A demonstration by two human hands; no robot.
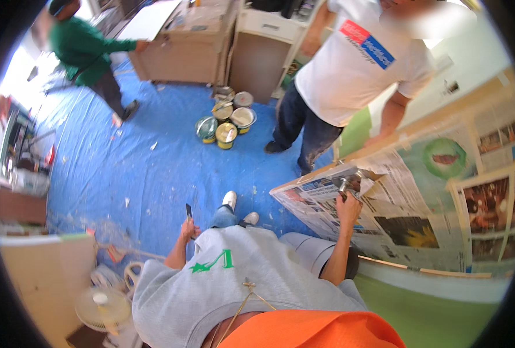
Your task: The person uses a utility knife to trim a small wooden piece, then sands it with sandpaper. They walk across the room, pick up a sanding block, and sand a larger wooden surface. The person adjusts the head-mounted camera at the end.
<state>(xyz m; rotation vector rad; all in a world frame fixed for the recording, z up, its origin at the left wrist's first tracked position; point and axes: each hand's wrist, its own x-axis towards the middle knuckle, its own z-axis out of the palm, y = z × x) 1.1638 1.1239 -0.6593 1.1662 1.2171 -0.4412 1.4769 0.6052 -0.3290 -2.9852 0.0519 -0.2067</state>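
My left hand [188,229] holds a thin tool with a flat dark blade [188,209], apparently a scraper or putty knife, pointing away from my body. On the right, my right hand [349,209] is closed around a metal lever handle [342,186]. The handle sticks out from a panel that looks like a door [399,243], covered with newspaper sheets and masking tape. Some paper around the handle is torn or folded back. What the fingers do behind the handle is partly hidden.
A co-worker in a white T-shirt [357,65] stands by the panel's far edge, one hand near it. Another co-worker in green [81,48] touches a white board [148,19]. Several paint buckets [226,132] stand on the blue floor sheet [153,174]. A fan [103,306] is lower left.
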